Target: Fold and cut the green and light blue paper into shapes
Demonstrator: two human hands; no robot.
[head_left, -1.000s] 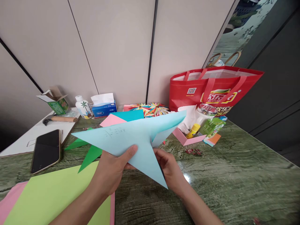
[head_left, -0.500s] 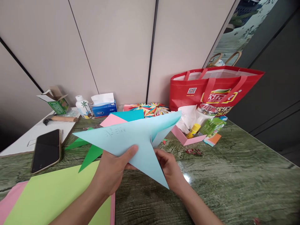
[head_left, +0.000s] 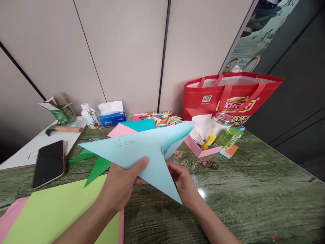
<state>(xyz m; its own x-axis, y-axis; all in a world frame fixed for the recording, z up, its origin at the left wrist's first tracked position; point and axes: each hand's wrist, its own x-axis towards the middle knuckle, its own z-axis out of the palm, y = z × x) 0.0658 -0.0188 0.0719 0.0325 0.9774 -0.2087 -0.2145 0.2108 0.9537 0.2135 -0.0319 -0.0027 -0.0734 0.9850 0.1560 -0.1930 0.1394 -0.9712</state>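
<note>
A folded sheet of light blue paper (head_left: 152,149) with pointed corners is held up above the table. Faint pencil marks show on its upper left face. My left hand (head_left: 124,183) grips its lower edge, thumb on the near face and fingers behind. My right hand (head_left: 181,179) is closed at the paper's right side, behind the downward point; its fingertips are partly hidden by the paper. Near the left hand lie a green pointed paper piece (head_left: 98,169) and a large light green sheet (head_left: 63,210) on pink paper.
A phone (head_left: 49,164) and hammer (head_left: 64,129) lie left. A tissue box (head_left: 112,118), bottle (head_left: 90,117) and green carton (head_left: 61,113) stand behind. At right are a pink paper box (head_left: 203,152) with a yellow glue stick (head_left: 208,141), a jar (head_left: 222,125) and a red bag (head_left: 195,98).
Almost nothing differs. The view shifts very slightly, while both hands keep the same places on the blue paper.
</note>
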